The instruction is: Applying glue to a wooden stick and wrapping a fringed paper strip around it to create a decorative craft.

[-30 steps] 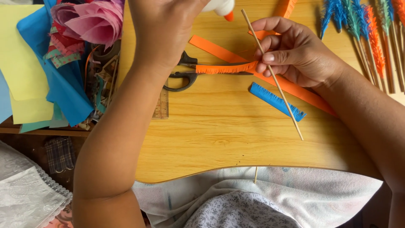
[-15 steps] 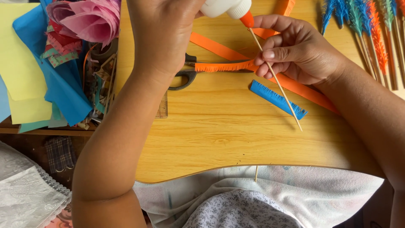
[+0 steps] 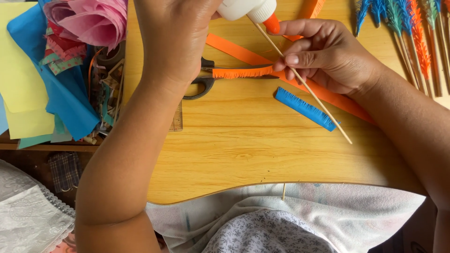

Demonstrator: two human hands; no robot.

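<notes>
Left hand (image 3: pixel 176 37) grips a white glue bottle (image 3: pixel 251 9), orange nozzle toward 5 o'clock; right hand (image 3: pixel 328 54) fingers pinch a thin wooden skewer (image 3: pixel 311 91) (and fringed orange paper strip (image 3: pixel 241 72)) above the tabletop (image 3: pixel 248 154).

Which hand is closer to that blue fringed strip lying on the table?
Right. The right hand sits just above the blue fringed strip; the left hand, holding the glue bottle, is farther off.

Glue bottle (image 3: pixel 251 8) brought down by left hand (image 3: pixel 176 33); orange nozzle now beside skewer (image 3: pixel 304 84).
</notes>
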